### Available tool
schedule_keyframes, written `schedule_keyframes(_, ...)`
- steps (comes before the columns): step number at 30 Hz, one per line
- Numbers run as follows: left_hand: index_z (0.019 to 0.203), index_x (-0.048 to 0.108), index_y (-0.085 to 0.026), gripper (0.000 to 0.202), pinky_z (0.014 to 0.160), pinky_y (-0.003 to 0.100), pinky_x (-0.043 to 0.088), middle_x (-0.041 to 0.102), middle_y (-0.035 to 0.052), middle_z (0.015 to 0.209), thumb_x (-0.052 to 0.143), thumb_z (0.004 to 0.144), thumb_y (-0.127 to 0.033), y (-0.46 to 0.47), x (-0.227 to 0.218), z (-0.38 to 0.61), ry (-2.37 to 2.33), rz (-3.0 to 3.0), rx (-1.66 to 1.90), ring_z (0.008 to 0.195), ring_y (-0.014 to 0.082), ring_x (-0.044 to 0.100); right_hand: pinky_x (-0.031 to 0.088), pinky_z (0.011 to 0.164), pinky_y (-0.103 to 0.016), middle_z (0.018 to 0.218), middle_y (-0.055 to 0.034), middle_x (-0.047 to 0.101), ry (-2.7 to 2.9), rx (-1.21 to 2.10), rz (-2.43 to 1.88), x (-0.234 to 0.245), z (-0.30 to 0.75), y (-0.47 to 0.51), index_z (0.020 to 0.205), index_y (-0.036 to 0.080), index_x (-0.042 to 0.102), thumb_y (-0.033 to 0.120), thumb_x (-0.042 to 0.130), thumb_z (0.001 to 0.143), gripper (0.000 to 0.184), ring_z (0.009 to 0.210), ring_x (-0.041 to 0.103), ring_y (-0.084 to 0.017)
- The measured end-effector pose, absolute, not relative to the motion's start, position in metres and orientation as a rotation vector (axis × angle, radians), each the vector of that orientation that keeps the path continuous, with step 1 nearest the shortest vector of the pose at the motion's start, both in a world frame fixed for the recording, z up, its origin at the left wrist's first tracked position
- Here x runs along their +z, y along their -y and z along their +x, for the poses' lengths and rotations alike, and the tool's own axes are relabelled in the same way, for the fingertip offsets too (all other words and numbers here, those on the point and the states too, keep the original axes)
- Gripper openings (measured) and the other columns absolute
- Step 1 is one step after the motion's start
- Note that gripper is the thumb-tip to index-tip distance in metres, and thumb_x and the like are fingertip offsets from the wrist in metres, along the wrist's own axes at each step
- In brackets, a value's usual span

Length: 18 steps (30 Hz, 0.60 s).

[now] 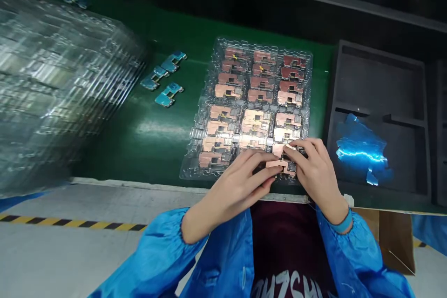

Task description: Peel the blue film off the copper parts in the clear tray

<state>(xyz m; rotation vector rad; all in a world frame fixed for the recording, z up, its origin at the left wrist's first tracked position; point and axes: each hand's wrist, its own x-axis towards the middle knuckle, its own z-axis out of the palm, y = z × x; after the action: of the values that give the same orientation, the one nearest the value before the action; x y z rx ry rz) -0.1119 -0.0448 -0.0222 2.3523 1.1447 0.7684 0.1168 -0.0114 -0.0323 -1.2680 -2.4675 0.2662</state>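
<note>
A clear plastic tray [190, 167] lies in front of me, its pockets filled with rows of copper-coloured circuit boards [258, 116]. At the tray's near right corner my left hand [240, 179] has its fingers closed at the left edge of one circuit board [289, 167]. My right hand [316, 167] reaches in from the other side, fingers bent down onto the same board and the one just behind it. The fingers partly cover both boards. Whether the near board sits fully in its pocket I cannot tell.
A tall stack of clear trays [52, 84] stands on the left. Several blue-faced boards [169, 94] lie loose on the green bench mat [160, 144]. To the right is a black compartment tray [380, 74] holding shiny blue pieces [363, 149]. A cardboard box [396, 242] stands below the bench edge.
</note>
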Motion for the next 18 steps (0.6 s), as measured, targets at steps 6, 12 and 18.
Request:
schedule_keyframes(6,0.133,0.065,-0.018,0.031,0.098,0.050,0.062,0.072,0.0154,0.130,0.066,0.103,-0.009,0.047,-0.029,-0.110,-1.136,2.385,0.758,0.119,0.0310,0.068,0.058,0.103,-0.050,0.137,-0.0118,0.070,2.366,0.381,-1.241,-0.030,0.138,0.011,0.143,0.026,0.066,0.003,0.047,0.106,0.047,0.127,0.057,-0.030)
schedule_keyframes(12,0.134,0.066,-0.019,0.031,0.097,0.049,0.063,0.074,0.0136,0.128,0.067,0.104,-0.011,0.045,-0.033,-0.103,-1.104,2.408,0.746,0.120,0.0306,0.066,0.057,0.104,-0.054,0.135,-0.0106,0.072,2.223,0.365,-1.316,-0.026,0.162,0.015,0.143,0.028,0.065,0.006,0.052,0.107,0.045,0.124,0.061,-0.030)
schedule_keyframes(18,0.146,0.061,-0.021,0.046,0.104,0.055,0.060,0.074,0.0135,0.139,0.066,0.103,-0.006,0.049,-0.037,-0.106,-1.144,2.575,0.676,0.127,0.0324,0.065,0.060,0.100,-0.051,0.131,-0.0101,0.076,2.323,0.434,-1.150,-0.028,0.159,0.034,0.140,0.024,0.068,0.006,0.058,0.103,0.042,0.123,0.063,-0.030)
